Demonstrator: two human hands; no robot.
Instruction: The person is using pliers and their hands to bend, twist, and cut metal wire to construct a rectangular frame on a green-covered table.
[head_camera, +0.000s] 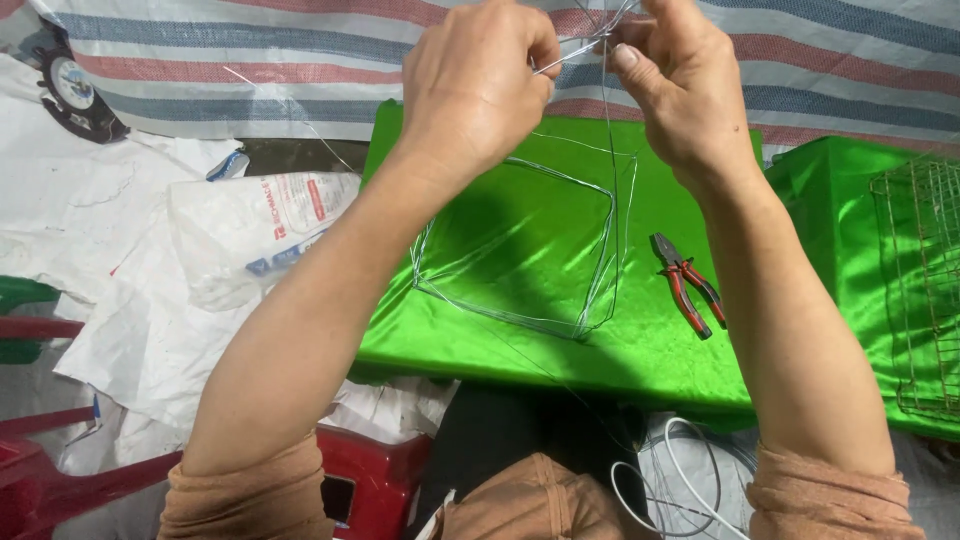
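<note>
Mid-twist at top centre: left hand (478, 85) and right hand (672, 80) both pinching thin wire (575, 48) above the wire frame (520, 250) on the bench (500, 340). Next, likely tightening; pliers (687, 283) right of frame.

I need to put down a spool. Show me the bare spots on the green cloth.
Free patches on the green cloth: the strip between the wire frame and the pliers, and the front edge below the frame. Inside the frame the cloth is bare but fenced by wire. Crowded: top centre, where the left hand and right hand work wire.
</note>
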